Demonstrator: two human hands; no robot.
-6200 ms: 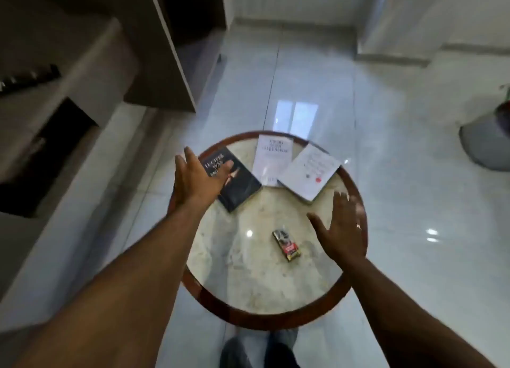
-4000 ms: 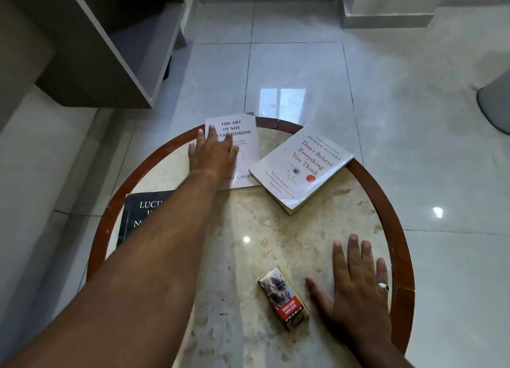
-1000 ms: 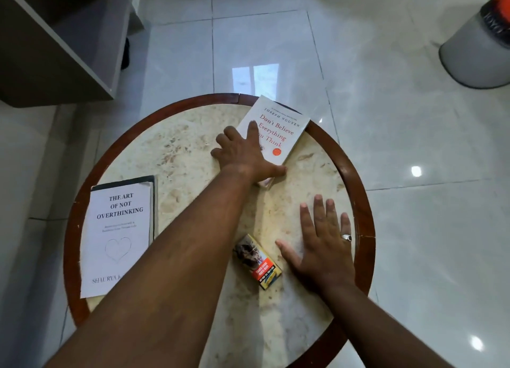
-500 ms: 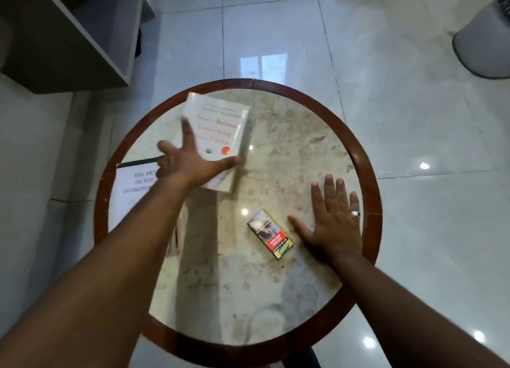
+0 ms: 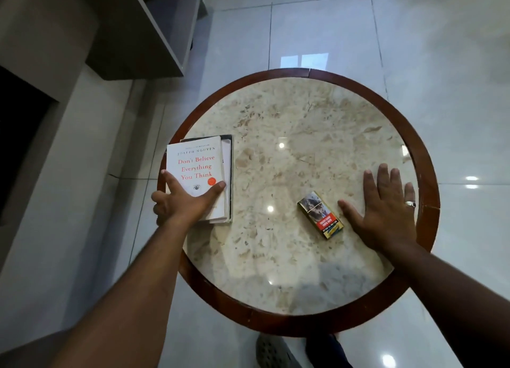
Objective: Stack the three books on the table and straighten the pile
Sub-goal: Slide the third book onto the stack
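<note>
A round bench (image 5: 425, 157) with a pale stone top and a dark wooden rim stands on glossy white floor tiles (image 5: 317, 30). The three books lie in a pile (image 5: 218, 180) at the left edge of the bench. The top book (image 5: 197, 164) is white with red title lettering, and it sits a little to the left of the two below, so that a white book (image 5: 226, 157) and the dark edge of the bottom book (image 5: 231, 174) show as thin strips along the right side and the far end. The left hand (image 5: 185, 199) rests on the near part of the top book, thumb spread across the cover toward the right edge and forefinger along the left edge; it presses on the book rather than closing around it, and the other fingers curl off the left side of the bench. The right hand (image 5: 386, 210) lies flat and open on the stone near the right rim, fingers spread, grasping nothing, with a ring (image 5: 410, 204) on one finger. A small cigarette pack (image 5: 320, 214) lies just beside the right thumb, well apart from the pile. A grey shelf unit (image 5: 154, 28) stands on the floor beyond the bench to the left.
</note>
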